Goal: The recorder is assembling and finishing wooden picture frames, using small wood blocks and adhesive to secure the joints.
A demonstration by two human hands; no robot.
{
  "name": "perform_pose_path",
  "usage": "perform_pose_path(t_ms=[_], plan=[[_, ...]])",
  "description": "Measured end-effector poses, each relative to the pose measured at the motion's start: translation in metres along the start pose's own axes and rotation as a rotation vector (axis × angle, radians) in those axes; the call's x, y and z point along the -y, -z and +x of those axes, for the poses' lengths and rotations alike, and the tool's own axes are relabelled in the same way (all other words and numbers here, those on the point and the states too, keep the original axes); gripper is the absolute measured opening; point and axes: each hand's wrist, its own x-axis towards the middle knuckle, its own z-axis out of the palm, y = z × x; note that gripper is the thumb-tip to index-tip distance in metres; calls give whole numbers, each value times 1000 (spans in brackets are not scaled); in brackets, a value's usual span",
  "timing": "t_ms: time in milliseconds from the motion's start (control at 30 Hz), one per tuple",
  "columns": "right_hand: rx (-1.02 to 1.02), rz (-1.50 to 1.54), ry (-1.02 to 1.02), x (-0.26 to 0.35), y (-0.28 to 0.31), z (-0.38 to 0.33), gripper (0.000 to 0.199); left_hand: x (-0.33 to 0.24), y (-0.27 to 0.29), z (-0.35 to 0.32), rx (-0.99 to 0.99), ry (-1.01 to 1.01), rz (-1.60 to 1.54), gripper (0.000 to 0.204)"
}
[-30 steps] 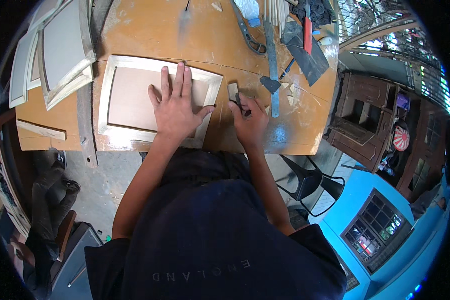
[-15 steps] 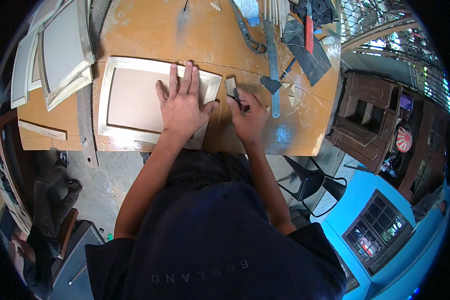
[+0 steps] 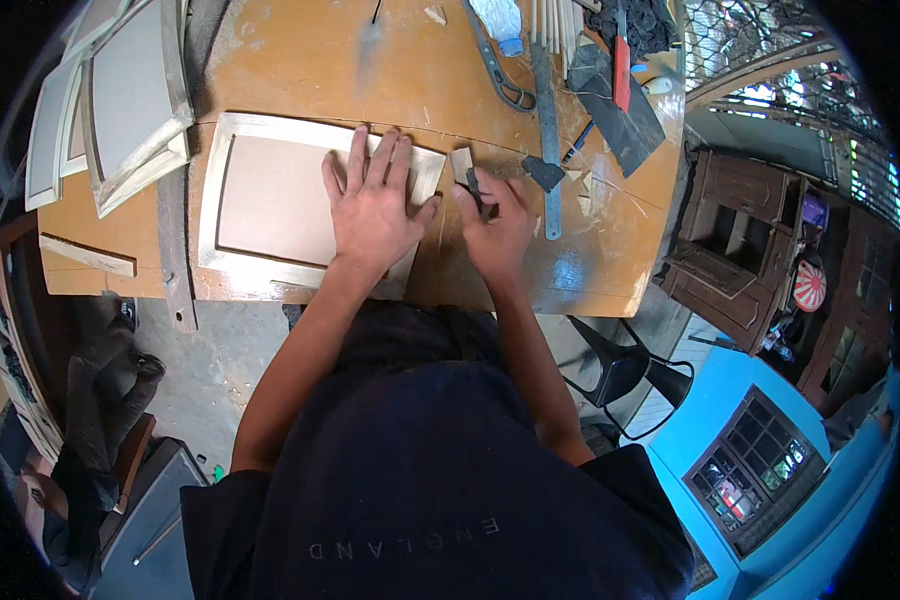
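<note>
A pale wooden picture frame (image 3: 212,200) with a light backing panel lies flat on the table. My left hand (image 3: 372,220) rests on its right part, fingers spread and stretched away from me, thumb toward the right side rail. Just right of the frame, my right hand (image 3: 502,225) pinches a dark piece like folded sandpaper (image 3: 474,186) between thumb and fingers. A small pale wood block (image 3: 460,160) sticks out beyond that piece; whether the two are joined I cannot tell. My fingers hide part of the dark piece.
On the orange-brown table (image 3: 290,60), more frames (image 3: 135,90) are stacked at the left. To the right lie a steel ruler (image 3: 552,215), scissors (image 3: 500,75), a red-handled tool (image 3: 622,75), a dark sheet (image 3: 625,130) and thin wood strips (image 3: 555,20). A black chair (image 3: 620,370) stands beyond the right front edge.
My left hand stays spread on the frame, barely shifted. My right hand keeps its pinch on the dark piece, its fingers slightly turned. The whole view has shifted a little.
</note>
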Motion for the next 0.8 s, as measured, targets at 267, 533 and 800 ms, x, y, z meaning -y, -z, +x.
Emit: perform_pose_path(t_ms=[267,533,800], plan=[[23,30,-27,12,-2,4,33,10,-24,1,-180,-51,-119,71],[-5,-30,-20,7,-5,12,33,1,-28,6,-205,31,-131,57],[-47,-32,-10,1,-1,12,30,-4,-38,15,-233,-7,-137,41]])
